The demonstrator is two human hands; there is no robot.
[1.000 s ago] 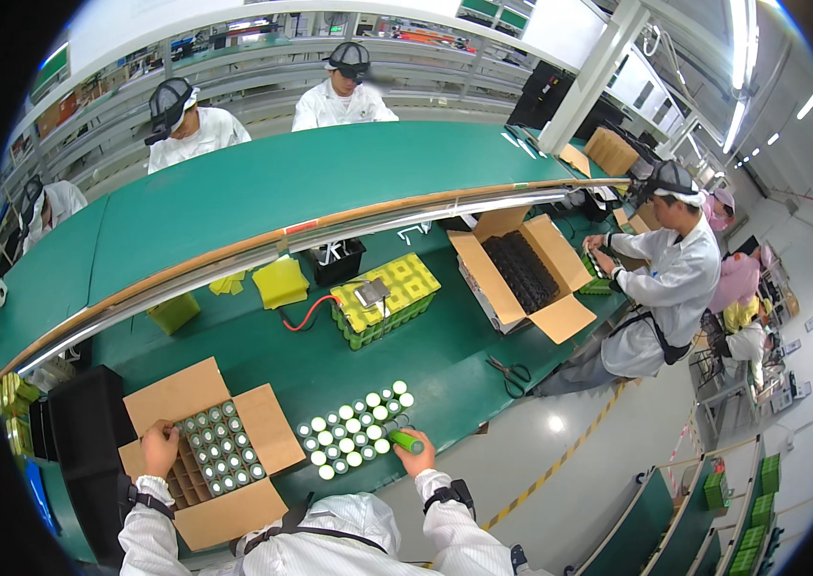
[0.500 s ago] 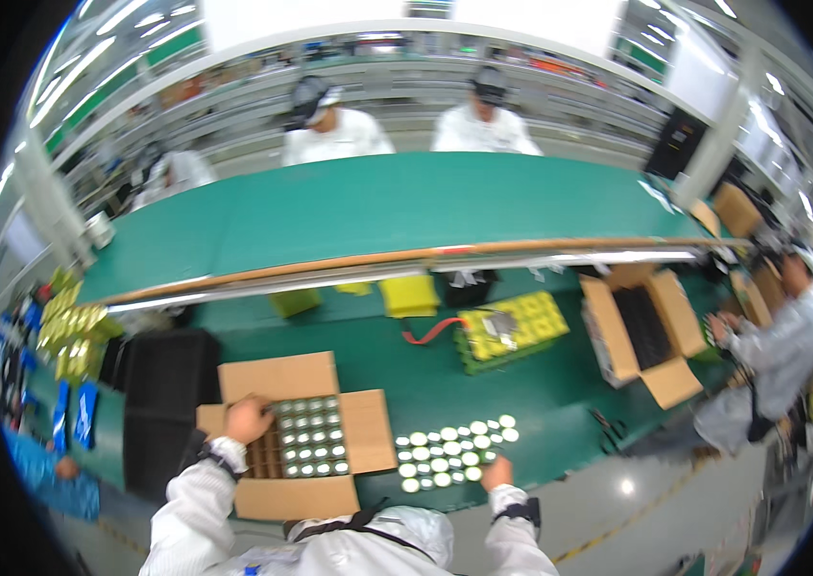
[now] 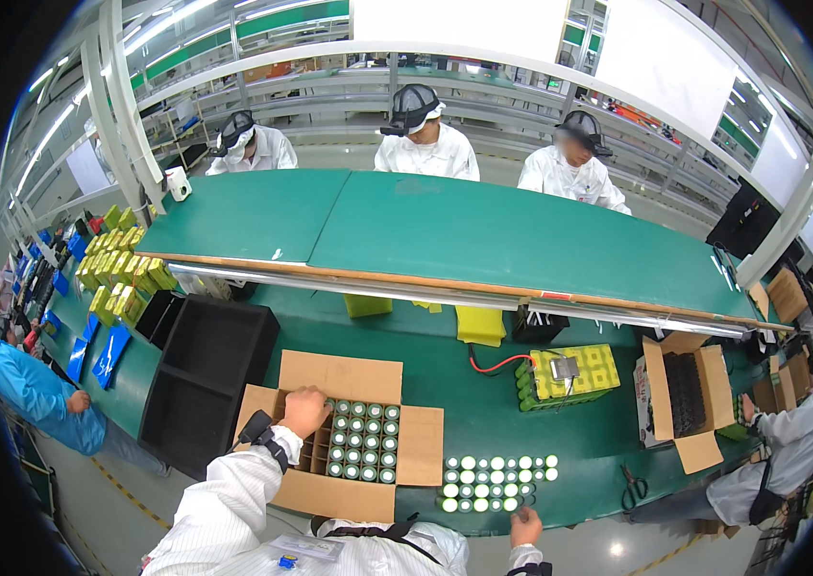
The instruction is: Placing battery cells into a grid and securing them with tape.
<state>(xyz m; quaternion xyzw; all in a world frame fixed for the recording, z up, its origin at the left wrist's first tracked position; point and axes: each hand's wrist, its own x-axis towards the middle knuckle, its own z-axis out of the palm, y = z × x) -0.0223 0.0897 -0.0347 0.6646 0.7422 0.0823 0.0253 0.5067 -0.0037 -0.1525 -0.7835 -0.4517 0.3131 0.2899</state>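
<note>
Inside an open cardboard box (image 3: 418,445), upright cylindrical battery cells (image 3: 360,442) with pale tops stand in divided slots. The slots along the box's left side hold no visible cells. My left hand (image 3: 304,411) reaches over that side, its fingers curled and pressed together beside the leftmost row; what they hold, if anything, is hidden. More upright cells (image 3: 496,477) stand in rows on the green table right of the box, with white and yellowish-green tops. My right hand (image 3: 525,526) is at their near right corner, fingers curled; I cannot make out what is between them.
A black divided tray (image 3: 209,370) lies left of the box. Beyond the loose cells sits a yellow-green battery pack (image 3: 574,372) with a red cable. Black-handled scissors (image 3: 634,488) lie to the right, near another open carton (image 3: 656,394). Co-workers sit opposite and stand at both sides.
The view has swung left, so the bench appears farther right, and it is sharper. My right hand has drawn slightly toward me from the loose cells. My left hand stays over the box.
</note>
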